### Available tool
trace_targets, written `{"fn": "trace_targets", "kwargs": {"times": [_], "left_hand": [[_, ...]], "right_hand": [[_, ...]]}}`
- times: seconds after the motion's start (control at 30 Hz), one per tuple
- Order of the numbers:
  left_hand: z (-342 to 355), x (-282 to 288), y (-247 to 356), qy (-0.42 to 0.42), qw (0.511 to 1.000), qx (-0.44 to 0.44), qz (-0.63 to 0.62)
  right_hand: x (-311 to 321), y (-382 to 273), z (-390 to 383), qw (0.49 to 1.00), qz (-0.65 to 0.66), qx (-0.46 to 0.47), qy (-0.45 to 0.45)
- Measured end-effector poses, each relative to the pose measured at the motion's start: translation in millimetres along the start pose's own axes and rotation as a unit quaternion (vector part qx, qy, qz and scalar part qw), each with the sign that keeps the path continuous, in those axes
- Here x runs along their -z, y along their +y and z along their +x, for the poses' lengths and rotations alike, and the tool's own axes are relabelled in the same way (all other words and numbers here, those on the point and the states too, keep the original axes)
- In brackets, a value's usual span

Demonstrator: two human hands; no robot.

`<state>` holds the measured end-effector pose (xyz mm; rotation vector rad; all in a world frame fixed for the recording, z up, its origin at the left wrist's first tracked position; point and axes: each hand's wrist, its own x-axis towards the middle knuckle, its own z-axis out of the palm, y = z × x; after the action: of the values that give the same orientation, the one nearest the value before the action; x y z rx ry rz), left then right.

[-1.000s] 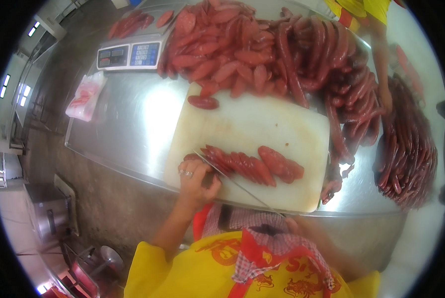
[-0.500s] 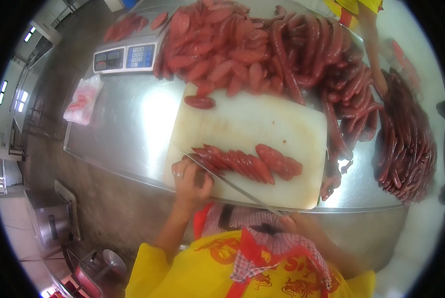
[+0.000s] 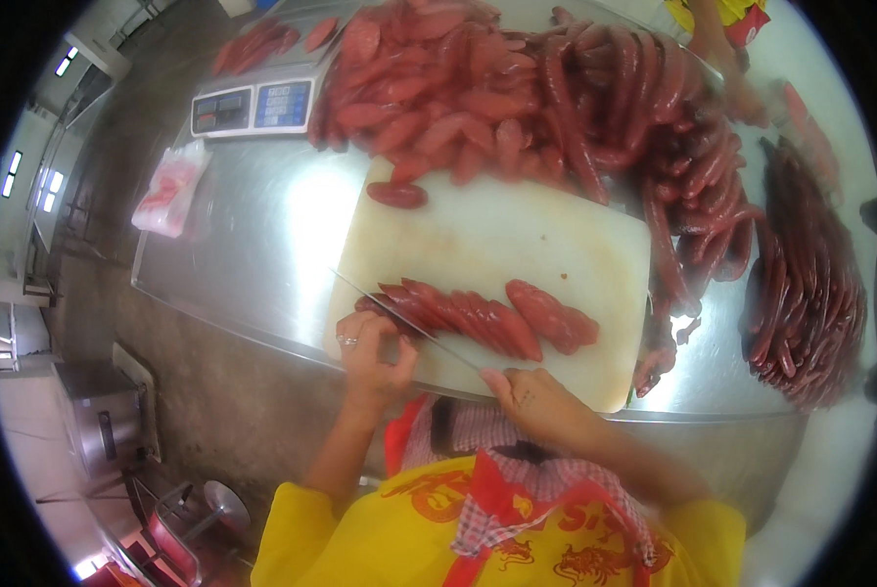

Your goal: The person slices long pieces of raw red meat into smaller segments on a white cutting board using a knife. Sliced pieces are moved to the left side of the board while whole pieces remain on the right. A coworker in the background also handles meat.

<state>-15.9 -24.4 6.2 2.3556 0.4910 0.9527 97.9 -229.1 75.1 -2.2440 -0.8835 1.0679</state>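
Our right hand (image 3: pixel 541 399), closed around the knife (image 3: pixel 438 341), has pushed forward to five o'clock on the board (image 3: pixel 556 230), seemingly mid-stroke across the sliced sausage (image 3: pixel 458 315) at eight, whose end our curled left hand (image 3: pixel 368 354) grips.

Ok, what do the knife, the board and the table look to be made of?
Knife: blade probably steel, dull grey and very thin; handle hidden. Board: likely plastic, smooth and off-white with yellowish stains, no visible grain. Table: metal, probably stainless steel, judging by its grey sheen and bright glare.
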Motion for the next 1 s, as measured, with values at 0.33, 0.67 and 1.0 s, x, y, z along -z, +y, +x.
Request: {"fn": "trace_targets", "kwargs": {"times": [0.33, 0.67, 1.0], "left_hand": [[-9.3, -3.0, 1.7, 0.023, 0.999, 0.01, 0.034], [5.5, 14.3, -21.0, -0.014, 1.0, -0.01, 0.019], [9.2, 14.1, -27.4, -0.026, 0.998, -0.058, 0.016]], "right_hand": [[18.2, 22.3, -37.1, 0.986, -0.134, 0.092, 0.047], [22.1, 56.8, -98.4, 0.997, -0.037, -0.034, 0.059], [33.0, 21.9, -111.6, 0.989, -0.116, -0.067, 0.059]]}}
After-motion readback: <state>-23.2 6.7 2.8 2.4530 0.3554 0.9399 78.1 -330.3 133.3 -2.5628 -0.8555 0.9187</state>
